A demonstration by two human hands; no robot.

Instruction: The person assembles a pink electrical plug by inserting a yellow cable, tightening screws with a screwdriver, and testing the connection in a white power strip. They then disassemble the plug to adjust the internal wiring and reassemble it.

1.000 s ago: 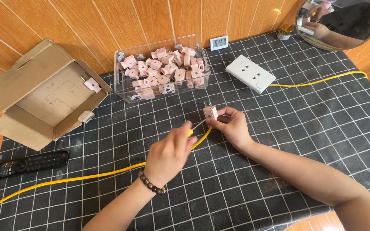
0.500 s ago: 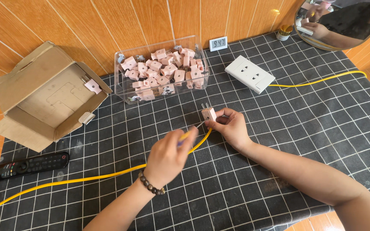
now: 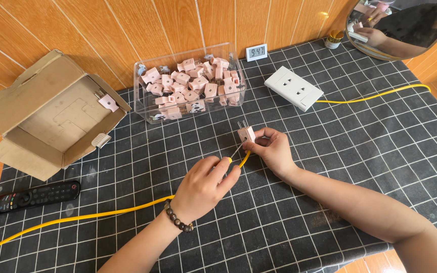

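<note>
My right hand (image 3: pixel 273 149) pinches a small pink plug (image 3: pixel 246 133) with two metal prongs pointing up, held just above the dark checked tablecloth. My left hand (image 3: pixel 206 186), with a bead bracelet at the wrist, grips the end of a yellow cable (image 3: pixel 127 208) that runs off to the lower left. Thin bare wires from the cable end reach up to the plug between the two hands. A clear plastic box (image 3: pixel 190 89) filled with several more pink plugs stands behind the hands.
An open cardboard box (image 3: pixel 51 117) with one pink plug inside lies at the left. A black remote (image 3: pixel 31 196) rests below it. A white power strip (image 3: pixel 293 88) with its own yellow cable (image 3: pixel 375 95), a small digital clock (image 3: pixel 255 51) and a round mirror (image 3: pixel 405 25) stand at the back right.
My right hand has turned the plug a little and lowered it slightly. My left hand has kept its grip on the cable end and shifted a bit toward the plug.
</note>
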